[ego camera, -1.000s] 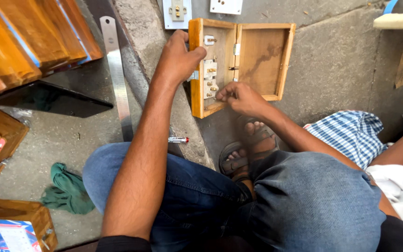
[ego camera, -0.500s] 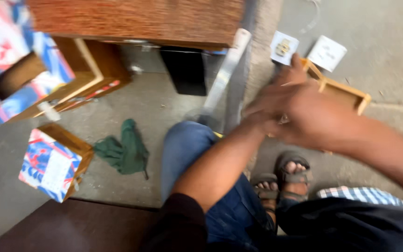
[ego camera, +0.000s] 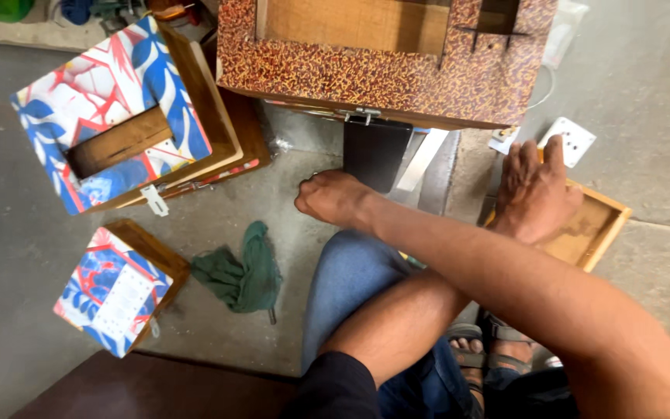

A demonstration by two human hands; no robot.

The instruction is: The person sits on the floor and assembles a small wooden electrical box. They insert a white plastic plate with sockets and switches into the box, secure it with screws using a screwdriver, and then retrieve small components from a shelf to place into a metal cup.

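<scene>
Left hand (ego camera: 537, 194) fingers spread flat on the shallow open wooden box (ego camera: 595, 233) at right-centre, right hand (ego camera: 333, 198) fingers curled, contents unclear, beside the black rectangular block (ego camera: 374, 151); white socket plate (ego camera: 566, 141) lies loose on the concrete floor (ego camera: 645, 93), so fitting looks unfinished.
</scene>
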